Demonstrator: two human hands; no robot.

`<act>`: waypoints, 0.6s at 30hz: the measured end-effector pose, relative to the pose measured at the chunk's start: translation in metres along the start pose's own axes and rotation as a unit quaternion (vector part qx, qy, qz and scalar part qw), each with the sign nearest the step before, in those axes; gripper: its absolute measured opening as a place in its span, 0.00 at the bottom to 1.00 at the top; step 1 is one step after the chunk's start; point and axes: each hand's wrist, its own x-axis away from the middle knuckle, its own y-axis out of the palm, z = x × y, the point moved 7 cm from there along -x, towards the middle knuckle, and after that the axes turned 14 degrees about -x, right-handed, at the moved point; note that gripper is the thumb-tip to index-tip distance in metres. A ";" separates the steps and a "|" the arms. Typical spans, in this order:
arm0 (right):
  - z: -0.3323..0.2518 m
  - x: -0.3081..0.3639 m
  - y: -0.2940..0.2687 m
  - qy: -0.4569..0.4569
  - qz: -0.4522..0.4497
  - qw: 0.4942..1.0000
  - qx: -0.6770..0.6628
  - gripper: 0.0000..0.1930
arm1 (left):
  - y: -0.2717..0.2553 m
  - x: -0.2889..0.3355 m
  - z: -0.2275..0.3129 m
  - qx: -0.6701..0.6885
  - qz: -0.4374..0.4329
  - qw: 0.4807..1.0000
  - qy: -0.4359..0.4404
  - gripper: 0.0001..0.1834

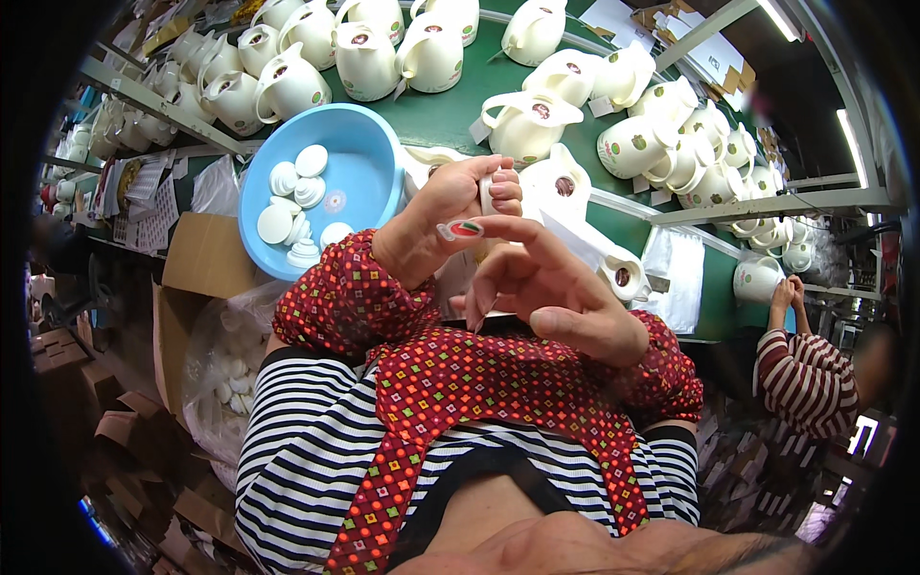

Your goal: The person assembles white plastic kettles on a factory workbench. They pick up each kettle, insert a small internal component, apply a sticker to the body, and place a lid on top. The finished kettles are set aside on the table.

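Observation:
My left hand point(431, 216) is closed around a white handle-like part point(491, 192), probably of a white jug; most of its body is hidden behind my hands. At the index fingertip of my right hand point(556, 297) sits a small oval sticker point(462, 229) in red and green, close to the left wrist. The other right fingers are bent and spread apart, in front of my lap. Just beyond my hands, a white jug point(561, 187) with a dark round label lies on the green table. Another white jug point(623, 271) lies to the right.
A blue basin point(379, 144) with several white round lids point(275, 224) stands left. Below it is a cardboard box point(206, 254) with a plastic bag of white parts. Many white jugs point(364, 62) fill the table point(474, 72). At right, a person point(805, 379) in striped sleeves touches a jug.

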 end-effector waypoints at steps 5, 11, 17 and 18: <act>-0.023 0.015 -0.022 -0.079 0.055 0.971 0.219 0.41 | -0.014 0.006 0.008 -0.047 -0.012 0.997 0.054 0.05; -0.016 0.023 -0.036 -0.003 0.183 0.928 0.323 0.39 | -0.007 0.011 0.005 -0.070 0.021 0.995 0.064 0.05; -0.009 0.016 -0.027 -0.031 0.170 0.898 0.405 0.49 | -0.007 0.015 0.006 -0.052 0.053 0.995 0.071 0.05; -0.009 0.016 -0.027 -0.036 0.170 0.895 0.411 0.50 | -0.007 0.016 0.006 -0.041 0.055 0.995 0.071 0.05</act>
